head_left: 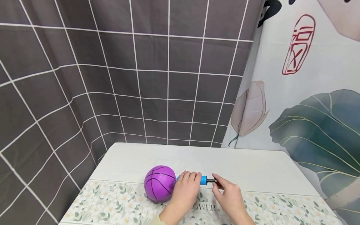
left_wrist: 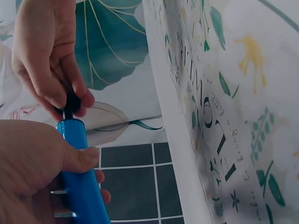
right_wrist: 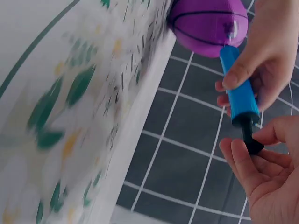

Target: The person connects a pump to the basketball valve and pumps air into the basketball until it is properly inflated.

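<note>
A purple ball [head_left: 159,183] with black basketball lines rests on the table, left of both hands. My left hand [head_left: 187,190] grips the blue barrel of a hand pump [head_left: 203,180], its fingers curled round it. In the right wrist view the pump's far end meets the ball [right_wrist: 205,25] at a small patch on its surface. My right hand [head_left: 229,193] pinches the black handle [right_wrist: 253,146] between thumb and fingers. A short length of black rod shows between handle and barrel. In the left wrist view the barrel [left_wrist: 74,140] runs through my left hand [left_wrist: 32,163].
The white table [head_left: 135,156] bears a floral printed band with lettering across its front part. A dark curtain [head_left: 152,84] with a white grid hangs behind and to the left. At the right hangs a white curtain [head_left: 281,125] with large leaf prints.
</note>
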`<state>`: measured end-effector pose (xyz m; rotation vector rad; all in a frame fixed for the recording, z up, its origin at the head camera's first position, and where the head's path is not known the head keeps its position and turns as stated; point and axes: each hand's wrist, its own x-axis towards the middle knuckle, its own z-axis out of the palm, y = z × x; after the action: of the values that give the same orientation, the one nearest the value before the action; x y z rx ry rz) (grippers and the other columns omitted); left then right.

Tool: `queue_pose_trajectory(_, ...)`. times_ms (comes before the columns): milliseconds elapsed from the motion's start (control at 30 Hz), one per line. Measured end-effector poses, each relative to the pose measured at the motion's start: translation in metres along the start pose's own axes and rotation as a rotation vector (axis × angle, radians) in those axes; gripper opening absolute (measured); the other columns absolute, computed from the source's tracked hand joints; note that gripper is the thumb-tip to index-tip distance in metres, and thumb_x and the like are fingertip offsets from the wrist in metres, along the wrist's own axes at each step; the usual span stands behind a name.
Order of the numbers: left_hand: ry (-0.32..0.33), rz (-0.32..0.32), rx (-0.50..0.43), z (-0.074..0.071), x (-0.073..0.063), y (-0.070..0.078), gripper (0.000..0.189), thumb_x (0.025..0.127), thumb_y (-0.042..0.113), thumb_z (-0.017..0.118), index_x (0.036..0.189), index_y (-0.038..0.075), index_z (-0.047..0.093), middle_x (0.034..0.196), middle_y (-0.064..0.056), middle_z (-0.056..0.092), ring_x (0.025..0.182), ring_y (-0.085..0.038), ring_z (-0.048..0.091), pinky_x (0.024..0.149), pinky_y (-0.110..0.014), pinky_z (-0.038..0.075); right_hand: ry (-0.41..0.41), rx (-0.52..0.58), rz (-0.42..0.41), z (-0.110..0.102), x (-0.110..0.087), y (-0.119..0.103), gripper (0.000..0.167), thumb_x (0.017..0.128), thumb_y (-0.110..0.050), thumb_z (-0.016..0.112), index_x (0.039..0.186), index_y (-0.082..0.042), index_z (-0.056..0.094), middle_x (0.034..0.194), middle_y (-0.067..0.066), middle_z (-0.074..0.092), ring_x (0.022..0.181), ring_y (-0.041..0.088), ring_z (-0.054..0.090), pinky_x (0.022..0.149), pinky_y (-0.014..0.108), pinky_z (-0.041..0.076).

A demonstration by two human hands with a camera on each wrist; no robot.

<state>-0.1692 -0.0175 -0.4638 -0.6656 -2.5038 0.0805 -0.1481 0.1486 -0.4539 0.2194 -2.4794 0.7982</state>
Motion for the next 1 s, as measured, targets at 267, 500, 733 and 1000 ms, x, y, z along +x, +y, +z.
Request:
queue_pose_trajectory(267, -0.019, -0.007, -0.028, -0.001, -0.001, -0.005, 0.046, 0.080, 0.018, 0.082, 0.122, 0.012, 0.063, 0.109, 0.000, 0.069, 0.100, -0.018, 0.066, 0.103, -0.037, 0.053, 0.080, -0.036, 0.025, -0.028, 0.000, 0.028, 0.032, 0.082, 0.004, 0.071, 0.114, 0.001, 0.074, 0.095, 0.016, 0.077, 0.072, 0.022, 0.074, 0.060, 0.036, 0.061)
queue_pose_trajectory(500, -0.042, -0.013, -0.034, 0.001, -0.001, -0.005, 0.047, 0.083, 0.019, 0.081, 0.125, 0.012, 0.062, 0.111, -0.001, 0.069, 0.101, -0.018, 0.064, 0.103, -0.038, 0.052, 0.093, -0.063, 0.044, -0.046, 0.000, 0.045, 0.031, 0.083, 0.004, 0.069, 0.114, 0.002, 0.074, 0.093, 0.019, 0.076, 0.071, 0.025, 0.073, 0.056, 0.038, 0.060)
queue_pose_trajectory(733, -0.070, -0.021, -0.031, -0.003, -0.001, -0.001, 0.042, 0.086, 0.016, 0.078, 0.124, 0.008, 0.063, 0.110, -0.004, 0.069, 0.101, -0.020, 0.064, 0.102, -0.042, 0.054, 0.121, -0.068, 0.007, -0.036, -0.001, 0.041, 0.031, 0.083, 0.005, 0.069, 0.113, 0.004, 0.074, 0.092, 0.017, 0.077, 0.070, 0.025, 0.074, 0.058, 0.039, 0.061)
queue_pose_trajectory(1000, -0.039, -0.003, -0.008, -0.001, 0.001, 0.003, 0.045, 0.081, 0.018, 0.082, 0.122, 0.007, 0.065, 0.108, -0.004, 0.069, 0.099, -0.020, 0.064, 0.099, -0.041, 0.055, 0.092, -0.058, -0.034, -0.011, -0.004, 0.018, 0.030, 0.082, 0.004, 0.071, 0.112, 0.005, 0.073, 0.091, 0.017, 0.076, 0.071, 0.021, 0.074, 0.063, 0.038, 0.062)
